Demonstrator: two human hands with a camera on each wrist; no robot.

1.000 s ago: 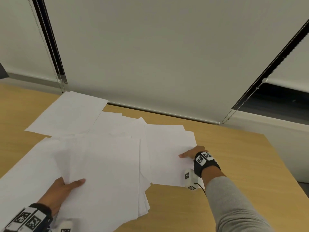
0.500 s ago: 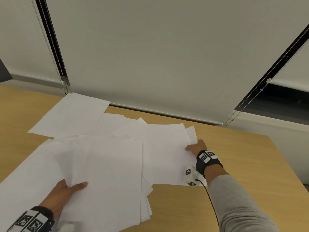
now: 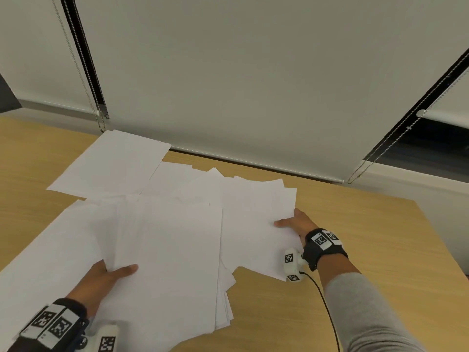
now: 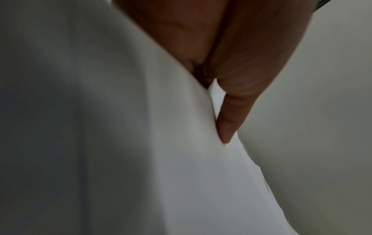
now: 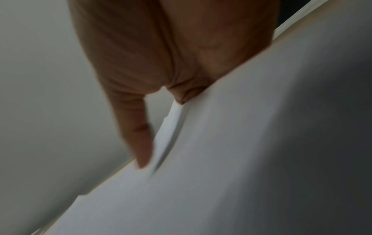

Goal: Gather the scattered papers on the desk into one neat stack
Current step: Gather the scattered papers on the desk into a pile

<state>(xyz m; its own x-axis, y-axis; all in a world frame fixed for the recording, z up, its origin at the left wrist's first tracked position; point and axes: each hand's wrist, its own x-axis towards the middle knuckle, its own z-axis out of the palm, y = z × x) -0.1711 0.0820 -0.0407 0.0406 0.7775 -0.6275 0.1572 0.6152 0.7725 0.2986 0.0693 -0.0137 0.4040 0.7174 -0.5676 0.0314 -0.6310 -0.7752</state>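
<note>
Several white papers lie fanned and overlapping on a wooden desk [image 3: 355,250]. My left hand [image 3: 111,271] pinches the near-left edge of the middle pile [image 3: 167,262], thumb on top and fingers hidden beneath. In the left wrist view the thumb [image 4: 227,124] presses on the paper [image 4: 161,159]. My right hand [image 3: 291,222] pinches the right edge of the right-hand sheets [image 3: 256,214] the same way. In the right wrist view the thumb [image 5: 141,143] lies on the sheet edge [image 5: 221,159]. One sheet [image 3: 111,163] lies apart at the back left, and a large one [image 3: 50,250] at the left.
Grey roller blinds [image 3: 253,85] with bead chains [image 3: 76,67] hang behind the desk's far edge. The desk's right edge [image 3: 441,237] falls off near a wall. Bare wood shows at the right and front right. A black cable [image 3: 327,306] trails from my right wrist.
My right hand moved from on top of the right-hand sheets to their right edge and took hold of them. These sheets shifted slightly. My left hand kept its grip.
</note>
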